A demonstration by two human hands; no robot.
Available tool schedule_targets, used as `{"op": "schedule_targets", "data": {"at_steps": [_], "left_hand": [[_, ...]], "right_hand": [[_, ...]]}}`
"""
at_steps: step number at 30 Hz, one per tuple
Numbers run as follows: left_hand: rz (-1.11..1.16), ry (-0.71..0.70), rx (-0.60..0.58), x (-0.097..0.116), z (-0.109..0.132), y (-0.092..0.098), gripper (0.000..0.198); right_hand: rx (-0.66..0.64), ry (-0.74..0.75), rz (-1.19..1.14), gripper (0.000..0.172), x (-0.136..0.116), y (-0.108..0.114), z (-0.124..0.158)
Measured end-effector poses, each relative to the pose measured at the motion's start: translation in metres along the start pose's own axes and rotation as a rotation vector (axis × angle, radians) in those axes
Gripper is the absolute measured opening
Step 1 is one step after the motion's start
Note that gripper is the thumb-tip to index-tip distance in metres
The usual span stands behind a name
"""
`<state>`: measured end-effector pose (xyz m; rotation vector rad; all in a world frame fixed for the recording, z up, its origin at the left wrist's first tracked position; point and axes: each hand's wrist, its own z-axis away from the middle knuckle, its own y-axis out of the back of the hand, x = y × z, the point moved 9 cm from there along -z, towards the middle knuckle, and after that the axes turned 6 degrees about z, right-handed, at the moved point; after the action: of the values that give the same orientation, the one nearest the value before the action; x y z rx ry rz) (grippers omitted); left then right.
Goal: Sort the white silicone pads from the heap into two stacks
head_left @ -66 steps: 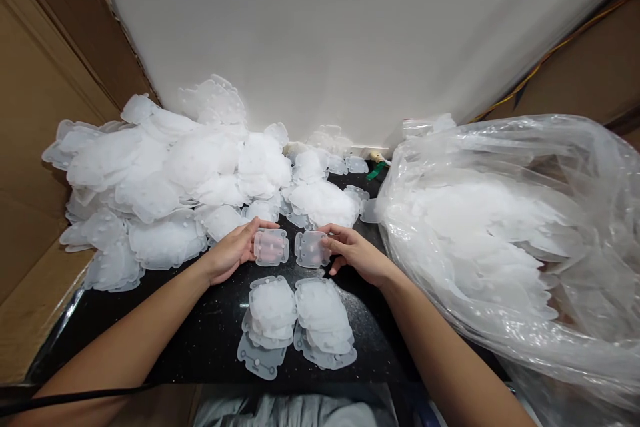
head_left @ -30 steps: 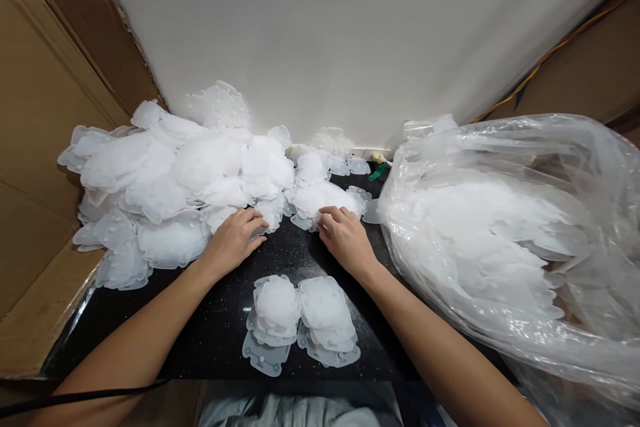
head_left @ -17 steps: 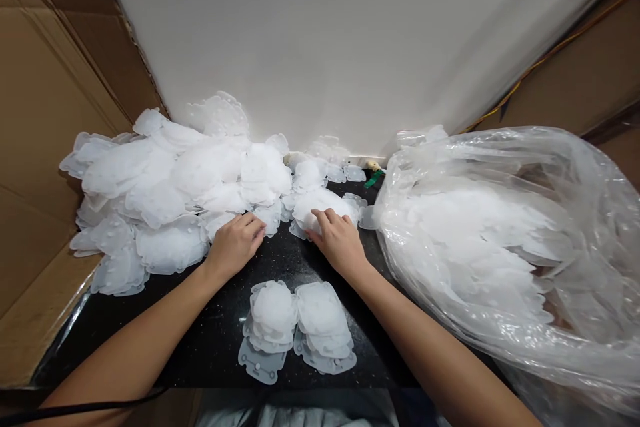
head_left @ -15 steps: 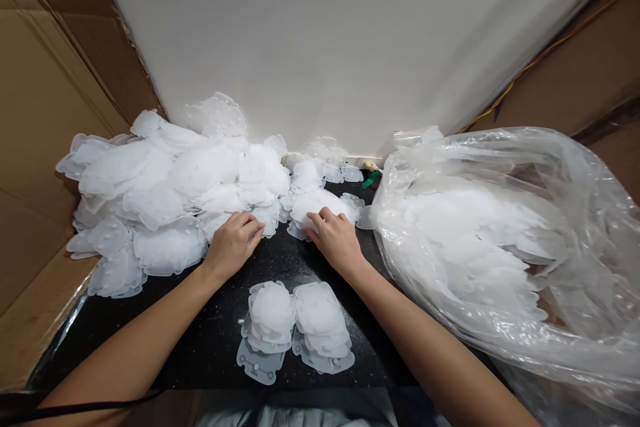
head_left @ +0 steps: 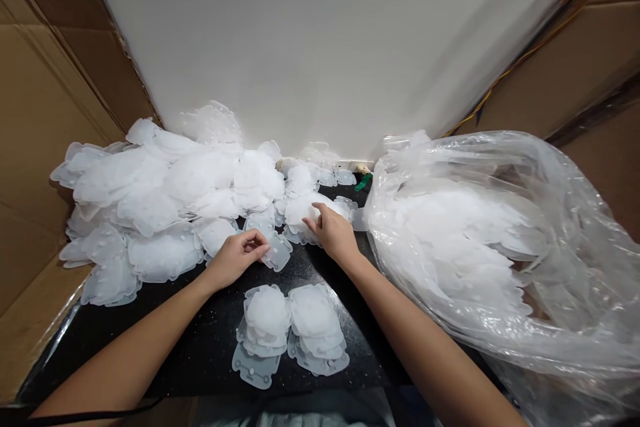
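Note:
My left hand (head_left: 240,256) pinches a thin translucent plastic piece (head_left: 278,254) with rounded corners and small raised dots, just off the front of the big left pile (head_left: 200,177). My right hand (head_left: 333,230) is over a smaller pile of the same pieces (head_left: 296,208) in the middle, index finger stretched out and thumb apart; its other fingers are partly hidden. Nearer to me lie two short stacks side by side, the left stack (head_left: 269,312) and the right stack (head_left: 315,317), their pieces overlapping in steps.
On the right a large clear plastic bag (head_left: 590,214) lies open, with many more such pieces (head_left: 465,234) inside. A white wall (head_left: 310,47) stands behind the black tabletop (head_left: 190,334). Cardboard (head_left: 45,100) flanks the left. A green strip (head_left: 365,181) is by the wall.
My left hand has drawn a plastic piece away from the left pile toward me. My right hand's index finger has stretched out over the middle pile. The view has shifted slightly.

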<state>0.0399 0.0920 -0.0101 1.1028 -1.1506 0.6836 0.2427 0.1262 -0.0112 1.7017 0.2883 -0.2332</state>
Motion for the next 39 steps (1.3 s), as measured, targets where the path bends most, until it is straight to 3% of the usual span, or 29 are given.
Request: {"op": "schedule_targets", "data": {"at_steps": [2, 6, 10, 14, 18, 21, 24, 28, 30, 34, 39], "left_hand": [[0.064, 0.044, 0.018, -0.009, -0.002, 0.003, 0.026], [0.132, 0.08, -0.034, -0.02, -0.003, 0.001, 0.044], [0.146, 0.105, -0.053, -0.023, -0.001, 0.0, 0.044], [0.092, 0.119, -0.015, -0.019, 0.0, 0.004, 0.043], [0.012, 0.134, -0.007, -0.014, 0.002, 0.006, 0.042], [-0.004, 0.118, -0.007, -0.012, 0.002, 0.006, 0.041], [0.019, 0.103, -0.02, -0.012, 0.001, 0.005, 0.041], [0.016, 0.11, -0.054, -0.013, 0.0, 0.002, 0.042], [0.004, 0.122, -0.057, -0.014, 0.0, 0.002, 0.042], [0.042, 0.144, -0.055, -0.015, -0.001, 0.003, 0.041], [0.041, 0.139, -0.005, -0.013, -0.001, 0.008, 0.04]], "right_hand": [[-0.035, -0.026, 0.054, 0.046, -0.002, -0.001, -0.005], [-0.025, -0.041, 0.013, 0.03, -0.006, -0.002, -0.012], [0.149, 0.037, -0.124, 0.015, -0.015, 0.009, -0.008], [0.294, 0.194, -0.384, 0.014, -0.02, 0.028, 0.005], [0.284, 0.183, -0.48, 0.019, -0.003, 0.037, 0.011], [0.296, 0.077, -0.578, 0.022, 0.018, 0.041, 0.015], [0.125, -0.053, -0.892, 0.03, 0.03, 0.023, 0.022], [-0.366, -0.161, -1.258, 0.043, 0.01, -0.022, 0.04], [-0.522, -0.215, -1.357, 0.046, 0.003, -0.037, 0.048], [-0.639, -0.284, -1.424, 0.04, 0.002, -0.05, 0.051], [-0.656, -0.318, -1.467, 0.036, 0.006, -0.054, 0.049]]}}
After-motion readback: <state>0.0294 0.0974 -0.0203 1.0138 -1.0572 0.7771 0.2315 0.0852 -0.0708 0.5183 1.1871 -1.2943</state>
